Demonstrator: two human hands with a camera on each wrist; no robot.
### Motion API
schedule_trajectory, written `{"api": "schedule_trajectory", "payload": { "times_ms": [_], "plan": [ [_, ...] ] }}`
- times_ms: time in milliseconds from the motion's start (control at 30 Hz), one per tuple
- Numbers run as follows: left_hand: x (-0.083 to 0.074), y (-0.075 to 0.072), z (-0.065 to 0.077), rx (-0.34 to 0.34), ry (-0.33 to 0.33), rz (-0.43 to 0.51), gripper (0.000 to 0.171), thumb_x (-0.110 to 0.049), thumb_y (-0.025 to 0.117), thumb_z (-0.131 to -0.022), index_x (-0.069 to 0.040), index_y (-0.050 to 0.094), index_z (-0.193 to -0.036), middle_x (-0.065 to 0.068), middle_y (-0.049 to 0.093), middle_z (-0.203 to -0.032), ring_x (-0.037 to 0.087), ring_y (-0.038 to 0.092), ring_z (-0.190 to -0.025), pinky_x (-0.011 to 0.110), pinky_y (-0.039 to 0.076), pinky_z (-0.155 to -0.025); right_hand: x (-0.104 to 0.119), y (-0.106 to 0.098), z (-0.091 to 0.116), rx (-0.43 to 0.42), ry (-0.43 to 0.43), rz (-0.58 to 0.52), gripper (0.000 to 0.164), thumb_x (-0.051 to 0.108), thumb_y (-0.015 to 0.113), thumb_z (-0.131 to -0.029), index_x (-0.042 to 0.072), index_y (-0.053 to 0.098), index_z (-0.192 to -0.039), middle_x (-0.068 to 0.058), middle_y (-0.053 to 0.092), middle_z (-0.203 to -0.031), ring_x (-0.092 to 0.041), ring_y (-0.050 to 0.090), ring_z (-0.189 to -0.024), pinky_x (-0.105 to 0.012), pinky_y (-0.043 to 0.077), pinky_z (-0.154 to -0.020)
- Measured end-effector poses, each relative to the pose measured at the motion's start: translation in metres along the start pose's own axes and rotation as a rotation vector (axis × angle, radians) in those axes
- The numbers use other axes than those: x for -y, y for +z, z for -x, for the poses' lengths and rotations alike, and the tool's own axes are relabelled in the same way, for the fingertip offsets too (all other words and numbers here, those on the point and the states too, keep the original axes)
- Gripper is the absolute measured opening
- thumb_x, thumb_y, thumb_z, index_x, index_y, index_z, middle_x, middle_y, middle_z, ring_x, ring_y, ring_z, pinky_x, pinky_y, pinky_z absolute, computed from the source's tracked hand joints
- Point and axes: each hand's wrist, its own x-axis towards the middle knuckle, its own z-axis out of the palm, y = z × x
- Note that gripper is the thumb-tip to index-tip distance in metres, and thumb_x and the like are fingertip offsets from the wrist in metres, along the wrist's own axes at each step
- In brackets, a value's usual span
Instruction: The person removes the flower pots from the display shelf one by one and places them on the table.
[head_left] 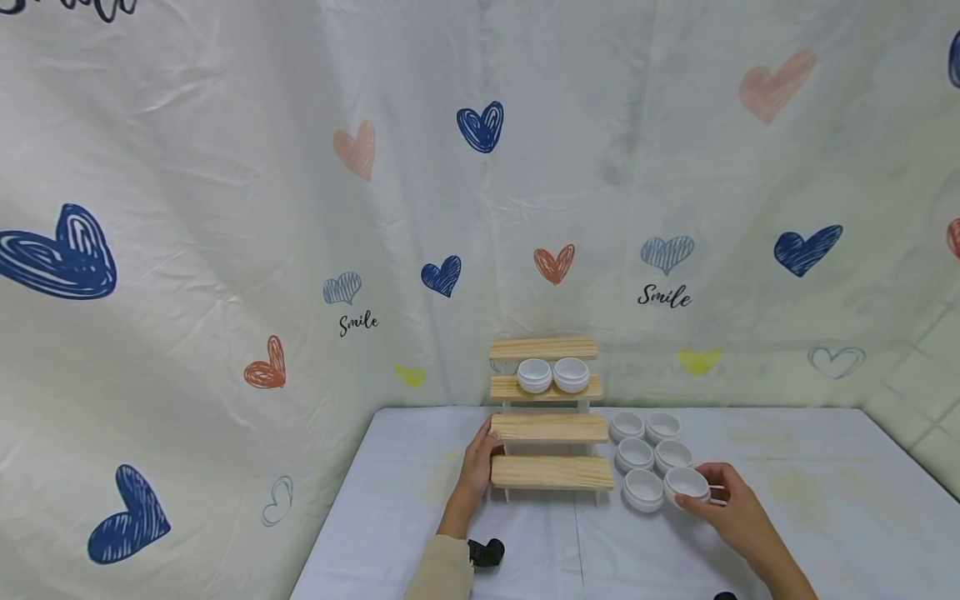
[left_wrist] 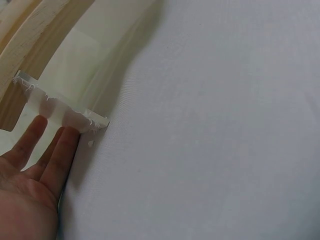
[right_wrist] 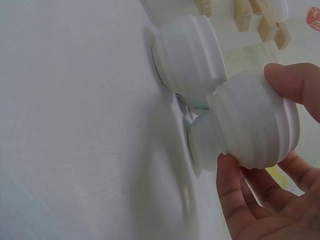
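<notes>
A stepped wooden display stand (head_left: 551, 472) with white supports stands on the table. My left hand (head_left: 477, 460) is at its left side. In the left wrist view the straight fingers (left_wrist: 62, 155) touch a white support (left_wrist: 65, 110); the thumb is out of that view. My right hand (head_left: 726, 500) holds a small white ridged bowl (head_left: 686, 483) between thumb and fingers. In the right wrist view this bowl (right_wrist: 255, 120) is lifted off the cloth, beside another white bowl (right_wrist: 190, 55). Several matching bowls (head_left: 642, 490) sit in two columns right of the stand.
Two white bowls (head_left: 552, 377) stand side by side on the stand's second-highest step. A white cloth (head_left: 810, 517) covers the table. Behind hangs a pale curtain (head_left: 570, 192) printed with hearts. A small black object (head_left: 487, 552) is near my left wrist.
</notes>
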Motion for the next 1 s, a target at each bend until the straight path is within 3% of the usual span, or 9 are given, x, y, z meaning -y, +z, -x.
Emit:
{"api": "schedule_trajectory", "payload": {
  "times_ms": [467,767,1000],
  "plan": [
    [0.000,-0.001,0.001,0.002,-0.004,-0.001,0.060,-0.046,0.044,-0.107,-0.023,0.034,-0.161,0.006,0.034,-0.167,0.032,0.022,-0.158,0.057,0.015,-0.128,-0.005,-0.001,0.001,0.035,0.034,0.018,0.072,0.033,0.081,-0.088,-0.002,0.041,-0.138,-0.025,0.056,-0.134,0.000,0.055,-0.096,-0.022,0.052,-0.074],
    [0.000,-0.001,0.000,-0.003,0.014,0.001,0.059,-0.043,0.046,-0.106,-0.023,0.036,-0.160,0.007,0.036,-0.166,0.034,0.023,-0.157,0.058,0.017,-0.127,-0.008,-0.002,-0.001,0.048,0.068,0.062,0.078,0.038,0.081,-0.088,-0.002,0.040,-0.141,-0.028,0.053,-0.138,-0.029,0.060,-0.115,-0.020,0.049,-0.076],
    [-0.001,-0.001,0.002,-0.007,0.019,0.015,0.057,-0.039,0.048,-0.106,-0.022,0.037,-0.160,0.008,0.037,-0.165,0.034,0.023,-0.157,0.058,0.016,-0.127,-0.015,0.001,-0.004,0.038,0.049,0.072,0.078,0.036,0.083,-0.086,-0.002,0.042,-0.140,-0.031,0.053,-0.140,-0.026,0.061,-0.112,-0.020,0.050,-0.074]
  ]
}}
